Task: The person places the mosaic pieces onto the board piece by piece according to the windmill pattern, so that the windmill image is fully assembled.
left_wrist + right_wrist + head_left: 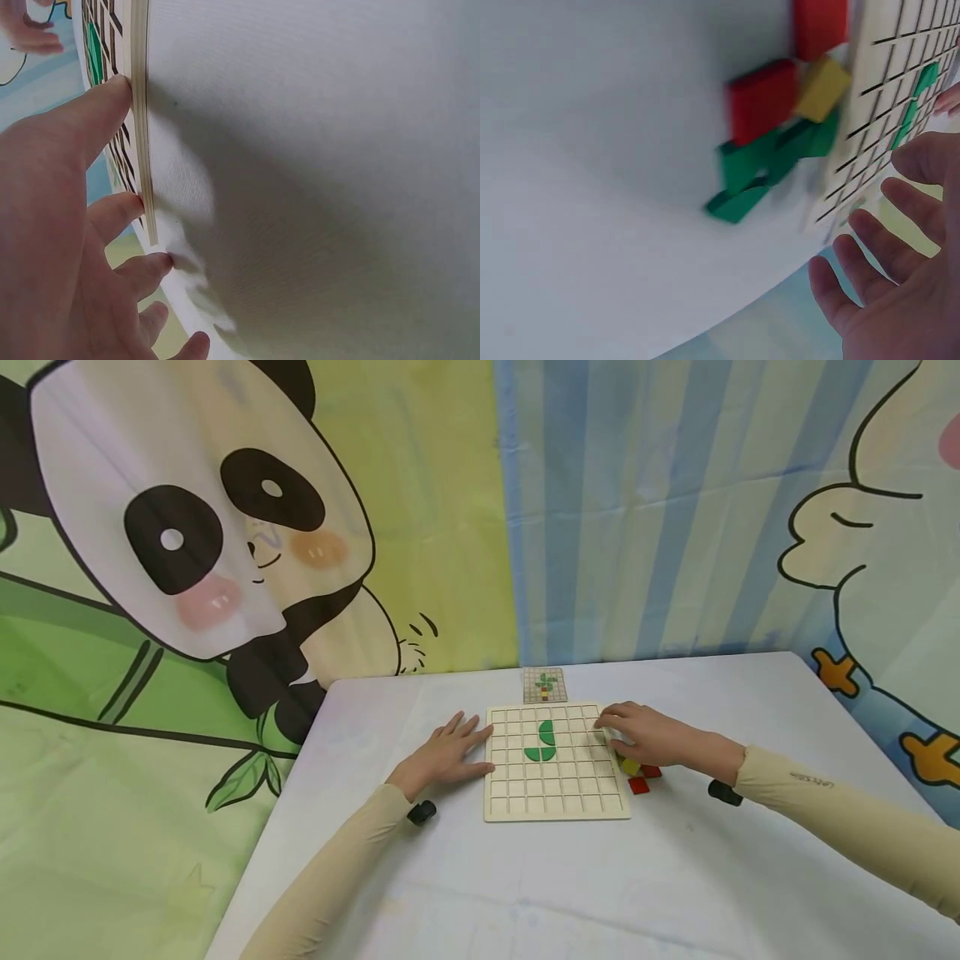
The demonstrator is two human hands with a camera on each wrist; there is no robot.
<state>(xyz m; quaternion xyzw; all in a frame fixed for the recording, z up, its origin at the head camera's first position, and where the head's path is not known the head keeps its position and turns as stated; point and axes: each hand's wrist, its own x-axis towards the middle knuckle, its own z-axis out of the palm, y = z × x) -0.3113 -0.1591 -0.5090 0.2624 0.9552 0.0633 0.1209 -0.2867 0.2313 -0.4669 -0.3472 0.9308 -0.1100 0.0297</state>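
Observation:
A pale wooden grid board (558, 785) lies on the white table, with green rounded pieces (548, 753) on its upper middle squares. My left hand (444, 755) is spread out at the board's left side, thumb and index fingertip touching its edge in the left wrist view. Over the board's right edge hovers my right hand (652, 735), its fingers loosely bent and holding nothing in the right wrist view. Below it, beside the board, is a loose group of pieces: red squares (763, 101), a yellow block (823, 88) and green rounded pieces (739, 199).
A small pattern card (545, 685) with a coloured design on a grid lies just behind the board. The white table (525, 893) extends around it. Behind stands a cloth backdrop (435, 510) with a panda and blue stripes.

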